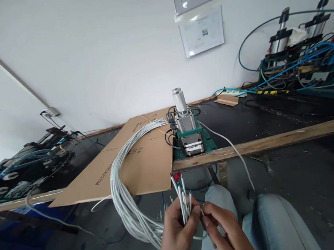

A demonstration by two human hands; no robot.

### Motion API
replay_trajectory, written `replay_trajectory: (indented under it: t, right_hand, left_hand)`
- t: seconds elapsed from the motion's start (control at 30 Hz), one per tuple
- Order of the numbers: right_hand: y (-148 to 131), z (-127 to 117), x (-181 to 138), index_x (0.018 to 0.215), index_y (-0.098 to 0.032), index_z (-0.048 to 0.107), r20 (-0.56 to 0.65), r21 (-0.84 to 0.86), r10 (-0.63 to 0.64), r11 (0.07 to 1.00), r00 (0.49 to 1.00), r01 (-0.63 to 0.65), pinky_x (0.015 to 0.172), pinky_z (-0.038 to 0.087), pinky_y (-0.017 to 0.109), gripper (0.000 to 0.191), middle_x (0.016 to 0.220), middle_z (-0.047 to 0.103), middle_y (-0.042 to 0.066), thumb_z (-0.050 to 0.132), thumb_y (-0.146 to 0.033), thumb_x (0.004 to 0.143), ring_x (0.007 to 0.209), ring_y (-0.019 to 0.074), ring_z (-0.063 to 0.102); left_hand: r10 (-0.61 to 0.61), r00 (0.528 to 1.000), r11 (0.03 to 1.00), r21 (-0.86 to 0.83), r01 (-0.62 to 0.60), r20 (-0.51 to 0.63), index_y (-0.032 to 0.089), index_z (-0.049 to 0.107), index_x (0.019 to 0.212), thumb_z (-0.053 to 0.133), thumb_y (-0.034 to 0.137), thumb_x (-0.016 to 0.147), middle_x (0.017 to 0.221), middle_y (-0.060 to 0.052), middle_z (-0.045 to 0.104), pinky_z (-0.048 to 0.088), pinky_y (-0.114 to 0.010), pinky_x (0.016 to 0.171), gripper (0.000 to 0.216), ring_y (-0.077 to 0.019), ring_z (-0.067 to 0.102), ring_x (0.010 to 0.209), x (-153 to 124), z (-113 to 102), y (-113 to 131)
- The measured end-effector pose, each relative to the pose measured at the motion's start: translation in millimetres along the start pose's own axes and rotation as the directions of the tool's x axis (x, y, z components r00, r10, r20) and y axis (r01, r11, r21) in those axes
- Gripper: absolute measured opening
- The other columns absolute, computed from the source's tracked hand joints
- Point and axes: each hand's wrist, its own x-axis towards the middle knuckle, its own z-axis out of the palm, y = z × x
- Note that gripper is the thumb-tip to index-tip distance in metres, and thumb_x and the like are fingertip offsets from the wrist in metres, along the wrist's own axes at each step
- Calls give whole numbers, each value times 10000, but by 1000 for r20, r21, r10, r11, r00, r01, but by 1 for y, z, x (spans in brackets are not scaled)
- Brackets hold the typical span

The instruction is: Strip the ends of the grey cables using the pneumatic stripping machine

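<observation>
My left hand (pixel 178 224) is closed around several white cable ends (pixel 183 199), which stick up from between thumb and fingers with dark tips. Close against it, my right hand (pixel 222 227) pinches one white cable near the left thumb; its fingertips partly hide that cable. From behind my left hand a thick bundle of white cables (pixel 123 203) loops up and left over the table edge onto a flat cardboard sheet (pixel 149 163). The bundle's far ends lie beside a small green-based pneumatic machine (pixel 188 131) with a silver cylinder.
The black table (pixel 257 115) has a wooden front edge (pixel 264 136). More machines with cylinders (pixel 281 46) and blue hoses stand at the back right. Other equipment (pixel 25 164) sits at the left. A bent cardboard piece (pixel 227 100) and a power strip (pixel 233 93) lie near the wall.
</observation>
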Motion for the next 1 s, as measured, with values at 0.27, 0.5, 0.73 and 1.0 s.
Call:
replay_trajectory:
  t: [0.27,0.5,0.73,1.0]
  right_hand:
    - [-9,-2,-5,855,-263,524,92,-53,11,999,996,-6,588,496,215,247,718,618,-24,415,-287,1076,620,145,638]
    - [-3,4,-16,860,-258,451,128,-287,21,958,991,17,582,430,244,194,714,540,-43,432,-185,1038,570,135,547]
    - [-11,-13,-12,788,-255,423,232,-179,131,980,964,-91,589,420,239,228,695,539,-48,494,-185,994,600,139,539]
    - [2,7,-9,745,-228,505,235,474,234,820,943,-322,486,436,209,387,620,517,-58,525,-475,1042,486,103,559]
  left_hand:
    - [-72,989,987,151,51,132,175,612,777,649,559,920,620,51,432,278,-245,522,411,-114,328,565,-4,-14,-2]
    - [-104,975,903,430,10,195,191,556,776,522,405,980,647,39,442,333,-260,576,298,-136,385,600,-4,-17,4]
    - [-150,960,878,478,20,237,201,538,721,591,195,786,606,54,440,294,-243,530,85,-121,362,563,2,-10,12]
    - [-78,971,991,128,50,227,187,571,757,623,500,963,583,69,409,283,-231,506,379,-99,319,525,-5,-17,1]
